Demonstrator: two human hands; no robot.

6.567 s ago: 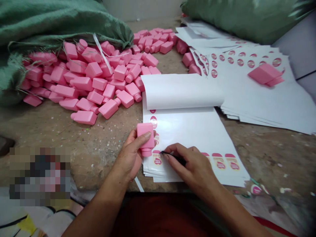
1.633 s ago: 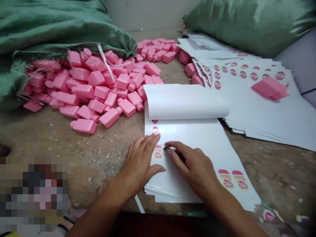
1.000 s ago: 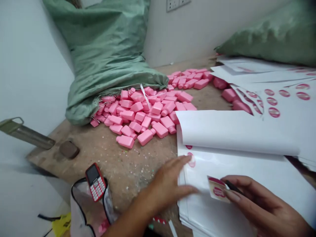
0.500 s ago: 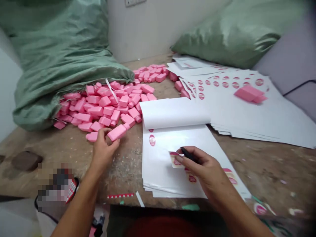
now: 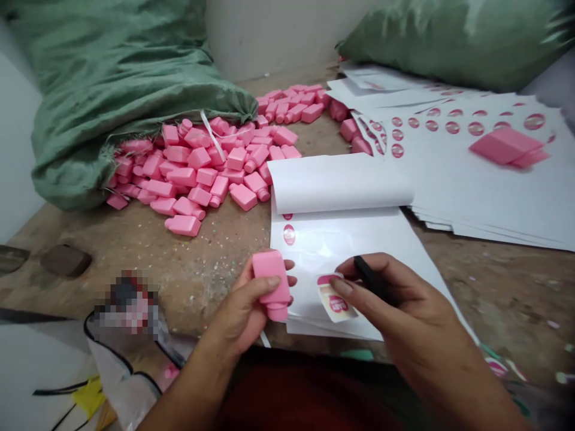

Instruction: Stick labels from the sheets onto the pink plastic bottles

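A pink plastic bottle (image 5: 271, 275) is gripped in my left hand (image 5: 245, 305), its neck pointing down towards me and my thumb across its face. My right hand (image 5: 395, 299) pinches a peeled sticker (image 5: 338, 304) with a pink top and printed lettering between thumb and forefinger. Tucked in the same hand is a slim black tool (image 5: 371, 278); its working tip is hidden. Both hands are over a sticker sheet (image 5: 350, 233) whose far part is curled back. One oval sticker (image 5: 289, 234) shows at the sheet's left edge.
Many pink bottles (image 5: 197, 173) spill from a green sack (image 5: 135, 90) at the left. Used sticker sheets (image 5: 494, 203) lie at the right with a pink bottle (image 5: 507, 146) on top. Another green sack (image 5: 462, 42) stands behind. A dark block (image 5: 66, 260) sits at the left edge.
My left hand left the sheet, took a pink bottle from the pile's front and brought it beside the sheet. My right hand lifted the sticker off the sheet and holds it near the bottle.
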